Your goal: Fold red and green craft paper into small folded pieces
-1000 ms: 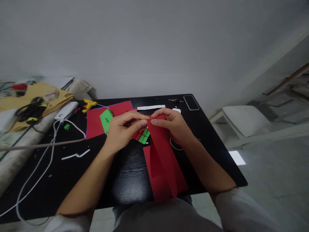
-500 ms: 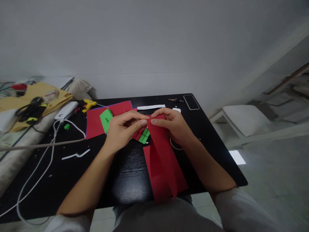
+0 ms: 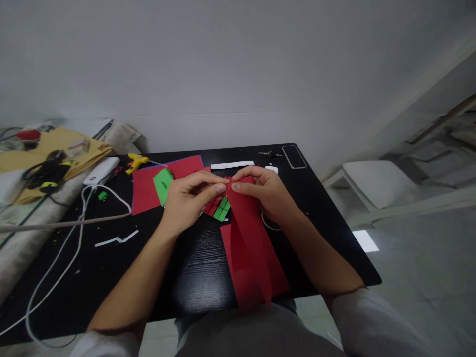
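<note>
Red paper [image 3: 243, 210] in right-hand fingers [image 3: 248, 189]

Wall [image 3: 238, 74]: dim, flat grey, darker toward the upper corners
Black table [image 3: 199, 272]: pale glare at the near middle
Red paper [image 3: 247, 238]: near end smeared, ghostly
Floor [image 3: 420, 297]: dim; bright white patch at right
White seat [image 3: 377, 183]: soft, stretched sideways

The long, plain red paper [image 3: 246, 218] you pinch at its far end slopes down toward you above the black table [image 3: 193, 265], curling lengthwise, its lower end reaching the table's near edge.
</note>
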Demonstrator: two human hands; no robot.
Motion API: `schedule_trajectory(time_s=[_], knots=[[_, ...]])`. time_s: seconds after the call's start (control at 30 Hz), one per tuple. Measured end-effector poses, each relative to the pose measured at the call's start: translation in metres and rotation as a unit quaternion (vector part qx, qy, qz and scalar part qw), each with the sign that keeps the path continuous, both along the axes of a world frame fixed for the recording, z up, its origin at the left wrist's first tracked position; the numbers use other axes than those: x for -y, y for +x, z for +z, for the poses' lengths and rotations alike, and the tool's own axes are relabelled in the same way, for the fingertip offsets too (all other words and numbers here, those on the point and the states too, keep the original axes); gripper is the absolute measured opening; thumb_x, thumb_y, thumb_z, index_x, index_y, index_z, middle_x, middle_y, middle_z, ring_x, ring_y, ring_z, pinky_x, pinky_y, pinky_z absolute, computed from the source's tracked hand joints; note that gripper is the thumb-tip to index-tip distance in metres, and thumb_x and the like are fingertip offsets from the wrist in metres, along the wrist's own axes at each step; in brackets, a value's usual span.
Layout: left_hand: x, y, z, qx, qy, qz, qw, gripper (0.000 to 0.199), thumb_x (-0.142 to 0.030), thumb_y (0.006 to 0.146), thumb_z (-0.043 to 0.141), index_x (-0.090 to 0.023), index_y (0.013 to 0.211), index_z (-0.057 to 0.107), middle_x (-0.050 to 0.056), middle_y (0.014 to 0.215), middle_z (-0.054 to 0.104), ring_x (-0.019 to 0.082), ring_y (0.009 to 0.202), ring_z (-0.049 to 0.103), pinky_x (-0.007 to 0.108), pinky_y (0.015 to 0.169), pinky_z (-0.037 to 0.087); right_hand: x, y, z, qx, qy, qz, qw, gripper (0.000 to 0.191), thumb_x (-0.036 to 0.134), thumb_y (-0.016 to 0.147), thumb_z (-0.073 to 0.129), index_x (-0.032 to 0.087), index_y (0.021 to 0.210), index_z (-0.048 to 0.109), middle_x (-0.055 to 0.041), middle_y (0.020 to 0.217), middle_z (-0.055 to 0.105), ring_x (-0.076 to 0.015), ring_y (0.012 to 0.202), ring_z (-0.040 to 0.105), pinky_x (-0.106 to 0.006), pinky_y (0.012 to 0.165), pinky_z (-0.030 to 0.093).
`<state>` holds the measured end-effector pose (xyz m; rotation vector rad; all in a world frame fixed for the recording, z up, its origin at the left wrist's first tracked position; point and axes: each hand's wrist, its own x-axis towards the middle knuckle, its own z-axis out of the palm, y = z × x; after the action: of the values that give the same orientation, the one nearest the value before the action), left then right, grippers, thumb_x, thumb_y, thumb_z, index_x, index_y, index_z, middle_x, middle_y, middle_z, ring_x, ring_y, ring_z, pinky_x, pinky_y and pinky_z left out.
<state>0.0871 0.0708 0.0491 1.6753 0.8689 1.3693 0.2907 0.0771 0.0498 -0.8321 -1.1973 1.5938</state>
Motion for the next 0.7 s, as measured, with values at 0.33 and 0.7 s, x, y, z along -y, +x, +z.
schedule_trajectory(time_s=[0.33,0.7], knots=[[-0.0003,-0.0028,0.0053,0.007,-0.019,-0.004,1.000,0.018,-0.032,0.096,0.072,-0.022,0.108,0.081,0.004,0.087,0.079,0.013,0.074,0.074,0.025,0.069,0.062,0.0013,-0.0012,0.0031,0.016,0.027,-0.037,0.999,0.022,0.032,0.072,0.092,0.023,0.087,0.078,0.0010,0.079,0.077,-0.0135,0.067,0.068,-0.026,0.062,0.054],[0.0040,0.0062,0.0022,-0.075,-0.048,-0.004,0.996,0.022,-0.037,0.091,0.075,-0.018,0.081,0.069,0.000,0.071,0.064,0.011,0.061,0.055,0.023,0.055,0.043,0.0050,-0.0062,-0.0010,0.093,0.148,-0.101,0.979,0.021,0.037,0.078,0.089,0.023,0.088,0.078,-0.0036,0.094,0.078,-0.0191,0.085,0.072,-0.032,0.075,0.059]])
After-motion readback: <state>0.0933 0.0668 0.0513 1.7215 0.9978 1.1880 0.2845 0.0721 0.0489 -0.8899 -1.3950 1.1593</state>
